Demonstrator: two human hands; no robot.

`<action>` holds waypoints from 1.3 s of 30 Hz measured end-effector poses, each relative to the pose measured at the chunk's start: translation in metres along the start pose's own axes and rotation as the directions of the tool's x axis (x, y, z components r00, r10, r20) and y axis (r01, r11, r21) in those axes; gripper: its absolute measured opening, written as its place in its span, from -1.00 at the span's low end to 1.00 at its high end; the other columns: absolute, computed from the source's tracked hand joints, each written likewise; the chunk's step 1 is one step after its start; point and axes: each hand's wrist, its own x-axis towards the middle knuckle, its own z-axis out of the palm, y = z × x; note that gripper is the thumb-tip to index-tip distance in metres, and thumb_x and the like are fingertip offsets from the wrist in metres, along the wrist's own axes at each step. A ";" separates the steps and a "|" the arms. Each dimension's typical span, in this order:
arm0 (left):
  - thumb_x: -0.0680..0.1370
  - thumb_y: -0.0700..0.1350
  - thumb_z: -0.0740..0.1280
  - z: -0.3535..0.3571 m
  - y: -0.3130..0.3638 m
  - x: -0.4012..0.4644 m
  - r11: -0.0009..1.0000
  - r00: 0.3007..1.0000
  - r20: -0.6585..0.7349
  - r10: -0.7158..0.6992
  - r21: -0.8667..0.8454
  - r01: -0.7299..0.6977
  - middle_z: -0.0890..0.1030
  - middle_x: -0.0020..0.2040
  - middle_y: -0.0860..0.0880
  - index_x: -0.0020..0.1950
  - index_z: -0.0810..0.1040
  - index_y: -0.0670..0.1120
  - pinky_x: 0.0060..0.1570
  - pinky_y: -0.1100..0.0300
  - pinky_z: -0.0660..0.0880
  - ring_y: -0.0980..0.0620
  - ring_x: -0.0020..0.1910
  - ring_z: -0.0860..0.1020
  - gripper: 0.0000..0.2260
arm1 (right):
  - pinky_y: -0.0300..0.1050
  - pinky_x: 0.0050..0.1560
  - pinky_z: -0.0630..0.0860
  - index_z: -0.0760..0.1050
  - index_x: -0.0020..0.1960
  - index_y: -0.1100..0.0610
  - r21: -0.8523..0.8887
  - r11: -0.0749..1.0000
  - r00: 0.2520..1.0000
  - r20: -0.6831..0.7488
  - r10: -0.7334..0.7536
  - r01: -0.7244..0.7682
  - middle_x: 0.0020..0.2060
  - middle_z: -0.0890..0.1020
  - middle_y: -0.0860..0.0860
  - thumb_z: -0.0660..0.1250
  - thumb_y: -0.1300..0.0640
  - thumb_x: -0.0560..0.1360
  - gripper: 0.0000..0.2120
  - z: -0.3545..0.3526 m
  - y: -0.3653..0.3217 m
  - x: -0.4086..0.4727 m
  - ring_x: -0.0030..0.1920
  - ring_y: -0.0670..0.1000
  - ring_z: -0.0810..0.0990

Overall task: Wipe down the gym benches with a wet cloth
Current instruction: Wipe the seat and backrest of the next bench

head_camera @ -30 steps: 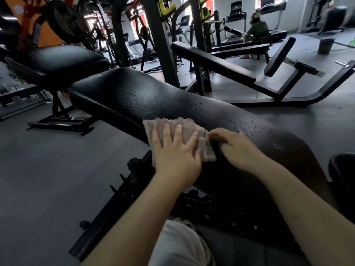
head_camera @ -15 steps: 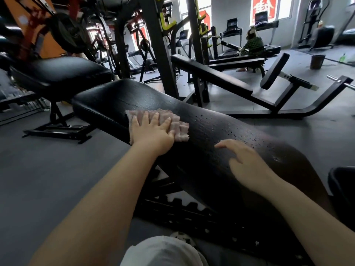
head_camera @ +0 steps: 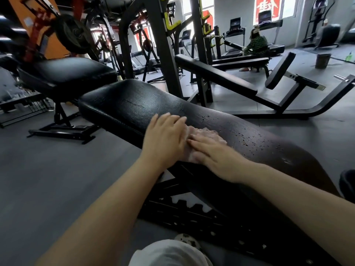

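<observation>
bench padding [head_camera: 134, 104] fills the middle of the view, a long black cushion running from the far left end toward the near right corner, its skin cracked near the far end and flecked with pale chips and droplets along the right edge. black steel frame [head_camera: 192, 214] with a notched adjuster sits under its near side. second black bench [head_camera: 67, 75] stands beyond the far left end, and a slanted bench [head_camera: 217, 73] lies off the right edge, past a dark rack upright [head_camera: 163, 45] with yellow-green hooks. seated person in green [head_camera: 256, 45] is well apart at the back, near treadmills. red poster [head_camera: 267, 6] on the back wall carries white characters, too blurred to read.

left hand [head_camera: 165, 139] lies flat on the padding near its left edge, fingers straight and close together, the side of the hand touching the cloth. right hand [head_camera: 215, 152] presses flat on the cloth with fingers stretched out and together. pinkish crumpled cloth [head_camera: 209, 132] lies mid-bench between and under the two hands, only its far edge and a strip between them showing.
</observation>
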 end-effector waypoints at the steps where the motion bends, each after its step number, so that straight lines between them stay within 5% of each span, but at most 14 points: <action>1: 0.55 0.04 0.02 0.002 -0.010 -0.001 1.000 1.000 -0.002 -0.010 -0.007 0.010 0.59 0.18 -0.11 0.24 0.55 -0.12 0.29 -0.11 0.30 -0.16 0.24 0.49 -0.55 | -0.20 0.49 -0.19 0.08 0.53 0.06 -0.069 0.997 0.997 0.077 -0.018 0.023 0.53 0.04 -0.02 -0.02 -0.13 0.59 -0.44 0.007 0.001 0.007 0.53 -0.06 -0.07; 7: 0.58 0.13 -0.11 0.014 -0.019 -0.003 0.997 0.996 -0.065 -0.061 -0.051 0.058 0.38 0.41 -0.16 0.47 0.30 -0.09 0.40 0.00 -0.05 -0.13 0.44 0.27 -0.45 | 0.02 0.49 -0.29 -0.16 0.49 -0.18 -0.090 0.996 0.987 0.162 0.002 0.012 0.52 -0.18 -0.12 -0.11 -0.14 0.64 -0.54 0.010 0.023 0.062 0.50 -0.10 -0.28; 14: 0.53 0.10 -0.02 0.020 -0.018 -0.003 0.989 0.995 0.051 -0.081 0.126 0.074 0.60 0.19 -0.10 0.20 0.60 -0.07 0.30 -0.02 0.10 -0.10 0.28 0.49 -0.49 | 0.10 0.48 -0.29 -0.15 0.51 -0.21 -0.078 0.938 0.929 0.133 0.346 -0.338 0.54 -0.18 -0.07 -0.21 -0.12 0.64 -0.56 -0.003 0.077 0.105 0.53 0.02 -0.23; 20: 0.45 0.06 0.06 0.020 -0.015 -0.002 0.985 0.993 0.030 -0.112 0.138 0.107 0.65 0.06 -0.12 0.05 0.65 -0.13 0.19 0.00 0.30 -0.09 0.12 0.59 -0.54 | 0.15 0.46 -0.32 -0.08 0.45 -0.37 -0.010 0.984 0.965 0.194 0.175 -0.176 0.53 -0.21 -0.07 -0.22 -0.11 0.64 -0.61 0.007 0.036 0.095 0.50 -0.01 -0.32; 24: 0.40 0.07 0.10 0.019 -0.014 -0.002 0.986 0.989 -0.022 -0.143 0.080 0.145 0.56 0.15 -0.24 0.10 0.57 -0.16 0.15 -0.06 0.45 -0.18 0.09 0.57 -0.54 | 0.17 0.46 -0.31 -0.12 0.40 -0.42 -0.037 0.988 0.973 0.168 0.156 -0.151 0.54 -0.20 -0.05 -0.19 -0.18 0.63 -0.63 0.008 0.036 0.133 0.51 0.02 -0.30; 31: 0.42 0.06 0.08 0.019 -0.016 -0.002 0.985 0.994 0.030 -0.108 0.136 0.103 0.62 0.06 -0.20 -0.01 0.60 -0.15 0.14 -0.08 0.45 -0.15 0.09 0.58 -0.58 | 0.22 0.45 -0.26 -0.10 0.47 -0.37 -0.041 0.918 0.912 0.104 0.397 -0.395 0.54 -0.17 -0.05 -0.23 -0.44 0.49 -0.44 0.009 0.079 0.178 0.53 0.10 -0.19; 39: 0.42 0.05 0.07 0.019 -0.015 -0.002 0.992 0.996 0.017 -0.091 0.094 0.089 0.62 0.00 -0.17 0.01 0.58 -0.19 0.12 -0.10 0.46 -0.16 0.07 0.58 -0.57 | 0.24 0.41 -0.33 -0.13 0.46 -0.40 -0.063 0.869 0.861 0.118 0.495 -0.491 0.54 -0.21 0.02 -0.23 -0.31 0.57 -0.55 0.007 0.074 0.099 0.51 0.15 -0.28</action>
